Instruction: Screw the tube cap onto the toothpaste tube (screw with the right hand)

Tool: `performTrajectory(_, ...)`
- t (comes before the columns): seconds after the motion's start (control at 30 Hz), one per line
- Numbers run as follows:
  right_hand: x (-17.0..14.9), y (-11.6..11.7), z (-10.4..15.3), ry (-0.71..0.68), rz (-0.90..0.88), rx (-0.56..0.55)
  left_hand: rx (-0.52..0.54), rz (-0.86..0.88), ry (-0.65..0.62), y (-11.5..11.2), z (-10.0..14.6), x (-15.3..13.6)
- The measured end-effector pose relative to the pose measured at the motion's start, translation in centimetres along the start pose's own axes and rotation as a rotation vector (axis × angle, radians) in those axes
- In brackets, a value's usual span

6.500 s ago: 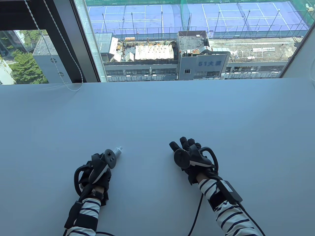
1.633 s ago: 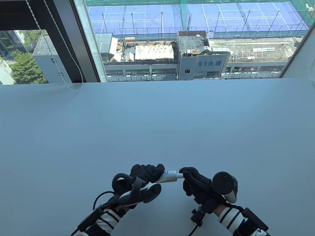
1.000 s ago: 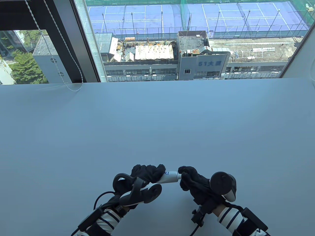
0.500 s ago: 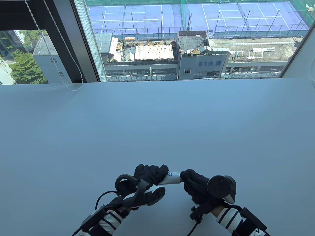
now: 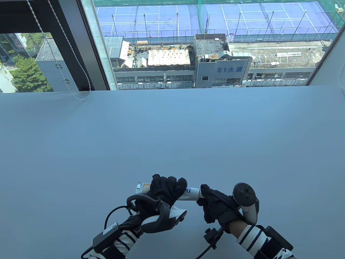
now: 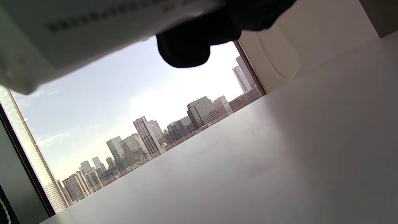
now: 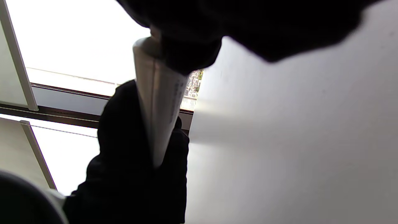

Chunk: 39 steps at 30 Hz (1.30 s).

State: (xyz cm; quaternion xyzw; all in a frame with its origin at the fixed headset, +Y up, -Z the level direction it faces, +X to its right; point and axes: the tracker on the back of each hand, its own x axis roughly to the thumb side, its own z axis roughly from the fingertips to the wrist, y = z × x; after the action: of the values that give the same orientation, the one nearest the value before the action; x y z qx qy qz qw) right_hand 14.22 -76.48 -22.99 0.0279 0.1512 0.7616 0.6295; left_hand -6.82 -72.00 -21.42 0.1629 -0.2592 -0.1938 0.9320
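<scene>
Our left hand (image 5: 165,188) grips the toothpaste tube (image 5: 192,193); our right hand (image 5: 215,202) pinches the hidden cap, so we judge screwing underway, tightness unknown.

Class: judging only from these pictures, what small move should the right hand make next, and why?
Probably another twist of the cap: the right hand has its fingers closed over the nozzle end of the toothpaste tube, and the left hand grips the tube's body off the table. The cap is hidden.
</scene>
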Motion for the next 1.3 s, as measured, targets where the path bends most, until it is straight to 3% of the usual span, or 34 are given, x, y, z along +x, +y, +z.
performTrajectory(0.1, -0.5, -0.5, 0.0, -0.053, -0.049, -0.023, -0.03, 0.107, 0.032, 0.3, -0.8, -0.5)
performTrajectory(0.2, 0.0, -1.4, -0.1, -0.132, -0.123, -0.047, -0.126, 0.368, 0.116, 0.5, -2.5, -1.8)
performTrajectory(0.43, 0.6, -3.9, -0.1, -0.175, -0.055, -0.126, -0.529, 1.083, 0.482, -2.0, -7.2, -4.3)
performTrajectory(0.57, 0.2, -4.5, -0.3, -0.152, -0.053, -0.143, -0.684, 1.321, 0.691, -4.1, -9.0, -4.1)
performTrajectory(0.7, 0.2, -5.0, -0.4, -0.154, -0.03, -0.152, -0.761, 1.279, 0.815, -5.5, -10.4, -3.3)
performTrajectory(0.93, 0.3, -5.2, -0.4, -0.154, -0.016, -0.155, -0.793, 1.12, 0.905, -6.8, -11.8, -1.5)
performTrajectory(1.3, 0.2, -5.4, -0.4, -0.143, 0.002, -0.152, -0.757, 0.602, 0.719, -5.4, -13.7, 1.6)
